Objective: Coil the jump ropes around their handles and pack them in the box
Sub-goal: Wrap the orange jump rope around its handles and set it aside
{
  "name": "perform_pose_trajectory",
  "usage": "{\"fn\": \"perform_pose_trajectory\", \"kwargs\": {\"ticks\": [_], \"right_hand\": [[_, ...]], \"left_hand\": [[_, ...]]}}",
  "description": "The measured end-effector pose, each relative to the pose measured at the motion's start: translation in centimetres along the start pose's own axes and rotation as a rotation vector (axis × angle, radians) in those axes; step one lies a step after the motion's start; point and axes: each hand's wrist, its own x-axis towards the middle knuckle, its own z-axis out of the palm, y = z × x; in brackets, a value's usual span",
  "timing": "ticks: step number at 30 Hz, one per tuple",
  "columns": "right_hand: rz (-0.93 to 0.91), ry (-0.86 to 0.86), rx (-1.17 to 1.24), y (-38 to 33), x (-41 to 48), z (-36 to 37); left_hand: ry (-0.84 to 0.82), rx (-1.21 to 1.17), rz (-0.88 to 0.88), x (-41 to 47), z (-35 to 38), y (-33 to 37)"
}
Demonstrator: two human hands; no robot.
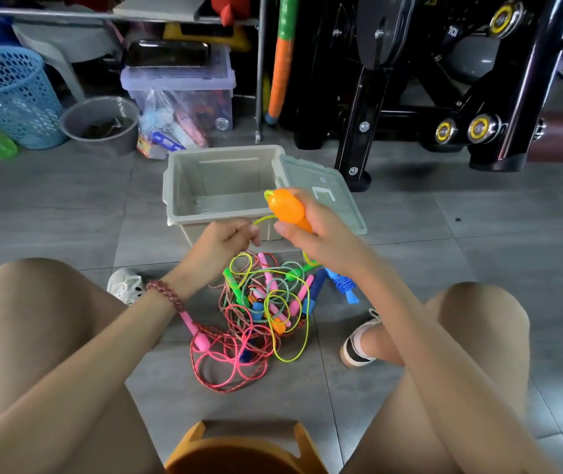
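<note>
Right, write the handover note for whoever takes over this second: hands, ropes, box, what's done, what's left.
Right hand grips an orange plastic jump-rope handle.
Left hand pinches its yellow-green cord beside it.
Open grey plastic box ahead, no rope seen inside; its lid leans at the right.
Tangled pile of coloured jump ropes on the grey floor tiles below the hands.
Done: nothing packed.
Left: coil this rope, untangle and coil the rest, pack all.
</note>
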Motion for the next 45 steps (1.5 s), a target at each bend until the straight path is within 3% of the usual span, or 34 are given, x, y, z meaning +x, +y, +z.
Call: {"fn": "perform_pose_trajectory", "kwargs": {"ticks": [5, 9, 12, 14, 16, 18, 20, 22, 26, 29, 33, 38, 42, 45], "right_hand": [[0.070, -0.202, -0.072, 0.2, 0.4, 0.7], [0.087, -0.182, -0.073, 0.3, 0.3, -0.7], [0.062, -0.015, 0.368, -0.1, 0.1, -1.9], [0.004, 0.088, 0.735, -0.3, 0.0, -3.3], [-0.031, 0.160, 0.881, -0.2, -0.2, -4.4], [0.007, 0.262, 0.676, -0.1, -0.5, -4.8], [0.063, 0.339, 0.271, 0.4, -0.6, -4.7], [0.146, 0.290, -0.006, 1.0, -0.5, -4.2], [0.257, 0.133, -0.079, 1.1, -0.2, -3.2], [0.207, -0.056, 0.055, 0.2, -0.2, -1.9], [0.172, -0.322, 0.125, -0.5, -0.3, -0.3], [0.255, -0.337, 0.139, 0.1, -0.3, -0.9], [0.150, -0.249, 0.431, 0.0, -0.7, -1.9], [0.072, -0.086, 0.818, -0.4, -1.0, -3.5]], "left_hand": [[-0.110, 0.181, 0.288, -0.6, 0.2, 0.9], [-0.102, 0.113, 0.251, -0.2, -0.5, 0.4], [-0.173, 0.139, 0.120, 0.2, -0.6, -1.3], [-0.350, 0.361, -0.034, 0.3, -0.4, -3.8], [-0.480, 0.635, -0.174, 0.0, -0.2, -6.2], [-0.459, 0.828, -0.211, -0.5, 0.0, -7.0], [-0.338, 0.898, -0.180, -0.5, 0.0, -6.3], [-0.180, 0.872, -0.141, -0.3, -0.1, -4.9], [0.049, 0.431, 0.022, -0.5, -0.1, -1.4], [0.035, 0.173, 0.061, -0.7, 0.3, 0.7], [-0.015, 0.034, 0.184, -0.8, 0.9, 1.7], [0.016, -0.171, 0.148, -1.1, 0.8, 2.1], [-0.209, -0.043, 0.176, -0.8, 0.3, 0.0], [-0.463, 0.190, -0.010, -1.3, 0.2, -4.6]]}}
